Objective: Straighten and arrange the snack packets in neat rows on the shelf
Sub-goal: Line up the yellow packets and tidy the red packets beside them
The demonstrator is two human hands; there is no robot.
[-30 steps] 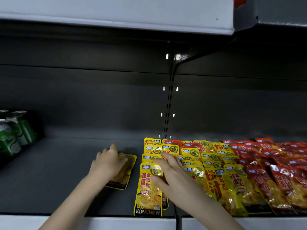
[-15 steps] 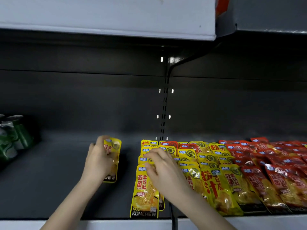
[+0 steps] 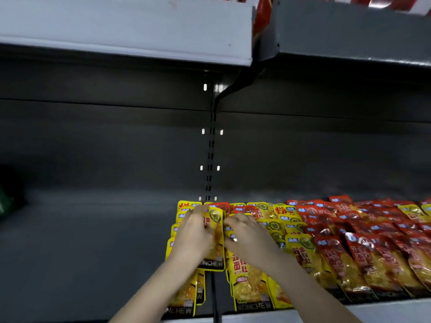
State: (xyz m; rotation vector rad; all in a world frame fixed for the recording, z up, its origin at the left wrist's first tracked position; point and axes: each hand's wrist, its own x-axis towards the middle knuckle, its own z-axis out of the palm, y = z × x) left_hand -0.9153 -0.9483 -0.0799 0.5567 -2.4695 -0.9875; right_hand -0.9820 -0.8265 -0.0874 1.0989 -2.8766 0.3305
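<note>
A pale grey front rail [image 3: 126, 31] runs along the upper shelf on the left, and a dark grey shelf front [image 3: 349, 31] adjoins it on the right. Red and white packaging [image 3: 261, 10] shows in the gap between them. Below, a black angled bracket [image 3: 235, 87] meets a dark slotted upright [image 3: 211, 148] on the dark grey back panel [image 3: 93, 141], flanked by small white oval spots [image 3: 205, 87]. A blurred green object [image 3: 4, 203] sits at the left edge.
</note>
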